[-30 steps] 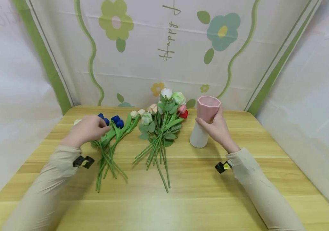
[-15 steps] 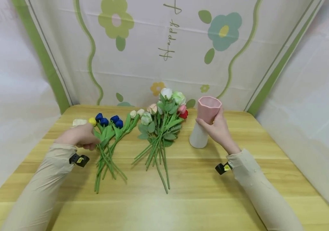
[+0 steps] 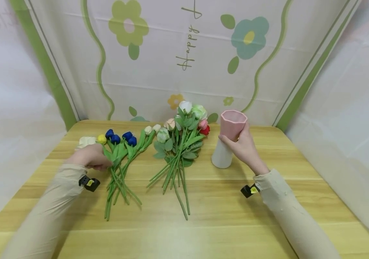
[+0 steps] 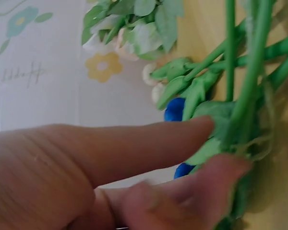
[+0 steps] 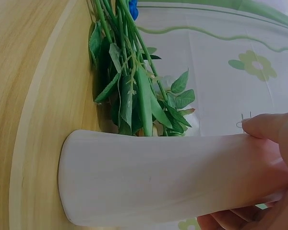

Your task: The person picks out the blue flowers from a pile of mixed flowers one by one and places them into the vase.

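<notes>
My right hand (image 3: 244, 145) grips a tall vase with a pink top and a white, flaring base (image 3: 222, 155). The vase is upright on the table, thumb and fingers round its pink part. In the right wrist view its white side (image 5: 158, 177) fills the lower half. My left hand (image 3: 90, 156) is at the left side of the blue tulips (image 3: 127, 138). In the left wrist view its thumb and index finger (image 4: 225, 167) stand apart on either side of green leaves and stems (image 4: 249, 91); I cannot tell whether they pinch one. The other fingers are curled.
A bunch of roses (image 3: 184, 129) in white, pink, red and green lies mid-table, stems toward me. Cream tulips (image 3: 152, 128), a yellow tulip (image 3: 101, 139) and a white bloom (image 3: 87, 141) lie near the blue ones. A printed curtain (image 3: 158, 72) hangs behind the table (image 3: 203, 230).
My left hand has come down from above the tulips to their left side, uncovering the yellow tulip and white bloom. My right hand and the vase have stayed in place.
</notes>
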`<state>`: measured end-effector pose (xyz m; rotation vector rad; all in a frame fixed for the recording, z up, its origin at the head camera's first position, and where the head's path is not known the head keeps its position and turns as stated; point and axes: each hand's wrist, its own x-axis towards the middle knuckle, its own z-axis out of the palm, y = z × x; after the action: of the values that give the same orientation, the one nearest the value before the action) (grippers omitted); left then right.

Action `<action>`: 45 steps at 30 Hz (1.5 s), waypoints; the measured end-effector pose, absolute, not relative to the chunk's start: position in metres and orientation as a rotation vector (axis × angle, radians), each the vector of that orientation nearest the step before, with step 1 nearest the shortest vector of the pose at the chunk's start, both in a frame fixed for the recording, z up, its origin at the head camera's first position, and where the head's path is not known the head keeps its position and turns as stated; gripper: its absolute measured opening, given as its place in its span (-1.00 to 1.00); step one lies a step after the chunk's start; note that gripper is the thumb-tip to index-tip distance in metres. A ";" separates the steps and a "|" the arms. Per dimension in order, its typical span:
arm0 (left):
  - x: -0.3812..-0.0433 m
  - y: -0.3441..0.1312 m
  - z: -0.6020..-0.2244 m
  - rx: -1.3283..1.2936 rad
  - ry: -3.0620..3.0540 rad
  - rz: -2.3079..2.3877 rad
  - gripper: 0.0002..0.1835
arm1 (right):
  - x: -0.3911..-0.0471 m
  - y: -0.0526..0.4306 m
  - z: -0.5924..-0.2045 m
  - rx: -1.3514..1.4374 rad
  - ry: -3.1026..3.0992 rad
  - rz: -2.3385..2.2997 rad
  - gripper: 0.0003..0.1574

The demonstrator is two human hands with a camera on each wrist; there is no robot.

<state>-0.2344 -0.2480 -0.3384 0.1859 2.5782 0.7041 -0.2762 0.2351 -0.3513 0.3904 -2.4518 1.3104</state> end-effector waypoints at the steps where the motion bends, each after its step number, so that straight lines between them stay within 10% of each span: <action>1: -0.235 -0.247 -0.340 0.182 2.612 0.687 -0.66 | -0.276 0.235 -0.351 0.392 -2.451 1.311 0.19; 45: -0.232 -0.239 -0.342 0.000 2.582 0.747 -0.76 | -0.276 0.234 -0.348 0.392 -2.452 1.307 0.23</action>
<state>-0.2317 -0.2394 -0.3421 0.0004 2.5816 0.7469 -0.2756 0.2338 -0.3482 0.3922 -2.4519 1.3075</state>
